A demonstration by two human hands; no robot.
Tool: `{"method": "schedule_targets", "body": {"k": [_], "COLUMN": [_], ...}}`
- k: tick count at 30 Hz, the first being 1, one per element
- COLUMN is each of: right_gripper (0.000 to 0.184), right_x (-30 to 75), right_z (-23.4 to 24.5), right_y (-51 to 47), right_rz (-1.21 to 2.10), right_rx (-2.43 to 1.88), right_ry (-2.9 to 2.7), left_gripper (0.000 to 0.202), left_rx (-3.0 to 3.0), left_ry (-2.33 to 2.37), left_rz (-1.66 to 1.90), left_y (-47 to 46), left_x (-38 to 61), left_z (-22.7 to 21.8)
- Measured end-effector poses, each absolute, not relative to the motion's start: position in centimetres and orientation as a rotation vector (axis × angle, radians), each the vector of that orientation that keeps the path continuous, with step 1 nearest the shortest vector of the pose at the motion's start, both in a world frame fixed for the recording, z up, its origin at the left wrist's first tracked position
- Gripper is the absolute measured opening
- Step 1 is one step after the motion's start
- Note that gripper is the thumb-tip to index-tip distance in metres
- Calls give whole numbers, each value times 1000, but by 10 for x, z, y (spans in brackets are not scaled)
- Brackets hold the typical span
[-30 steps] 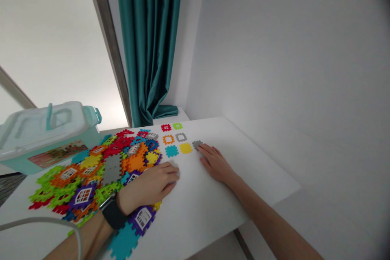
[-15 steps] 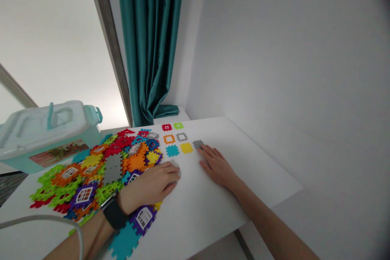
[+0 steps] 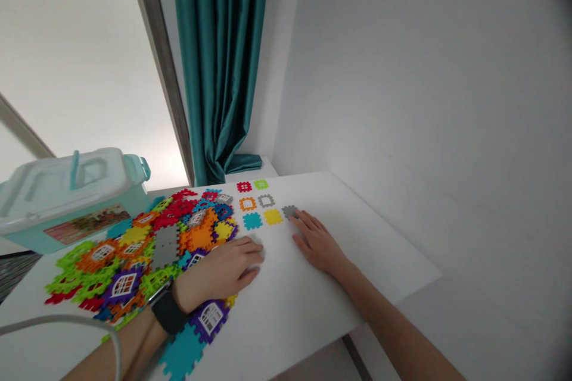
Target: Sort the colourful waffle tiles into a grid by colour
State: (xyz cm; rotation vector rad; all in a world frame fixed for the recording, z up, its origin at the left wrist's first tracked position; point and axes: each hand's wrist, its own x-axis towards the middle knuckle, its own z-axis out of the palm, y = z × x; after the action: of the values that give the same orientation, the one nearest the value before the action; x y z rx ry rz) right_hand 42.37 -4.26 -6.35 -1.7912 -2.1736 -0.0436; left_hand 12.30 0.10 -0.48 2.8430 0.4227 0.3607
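My right hand (image 3: 318,244) lies flat on the white table with its fingers stretched out. Its fingertips touch the near right edge of a grey interlocking tile (image 3: 289,211). To the left of that tile lie a yellow tile (image 3: 272,217) and a blue tile (image 3: 252,221). Behind them are an orange frame tile (image 3: 247,204), a grey frame tile (image 3: 266,200), a red tile (image 3: 244,187) and a green tile (image 3: 261,184). My left hand (image 3: 236,265) rests palm down at the right edge of the tile pile, thumb apart, holding nothing that I can see.
A heap of colourful interlocking tiles (image 3: 165,247) covers the table's left half, partly under my left forearm. Behind it stands a lidded plastic box (image 3: 89,196). A pale cable (image 3: 67,319) crosses the lower left. A green curtain (image 3: 218,71) hangs behind the white table (image 3: 286,292), and a wall runs along its right.
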Motion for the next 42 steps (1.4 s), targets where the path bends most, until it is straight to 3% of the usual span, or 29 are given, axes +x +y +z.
{"method": "schedule_targets", "body": {"k": [15,26,35,42], "right_gripper": [53,39,29,28], "right_x": [353,279,234,220], "right_z": [-52,-24,-6,-20], "right_y": [-53,-32,1,5], "right_rz": [13,150,96,-16], "right_rx": [-1473,-1208,-1122,-1151], "right_ry": [-2298,-2377,-2422,-2369], "left_gripper": [20,24,21,25], "left_rx": [2915,2838,2742,2731], "left_ry": [721,1133,1214,1229], "left_rz": [476,641,755,726], "left_y": [12,16,26,22], "left_x": [77,6,-28,-31], "left_z": [14,12,3,0]}}
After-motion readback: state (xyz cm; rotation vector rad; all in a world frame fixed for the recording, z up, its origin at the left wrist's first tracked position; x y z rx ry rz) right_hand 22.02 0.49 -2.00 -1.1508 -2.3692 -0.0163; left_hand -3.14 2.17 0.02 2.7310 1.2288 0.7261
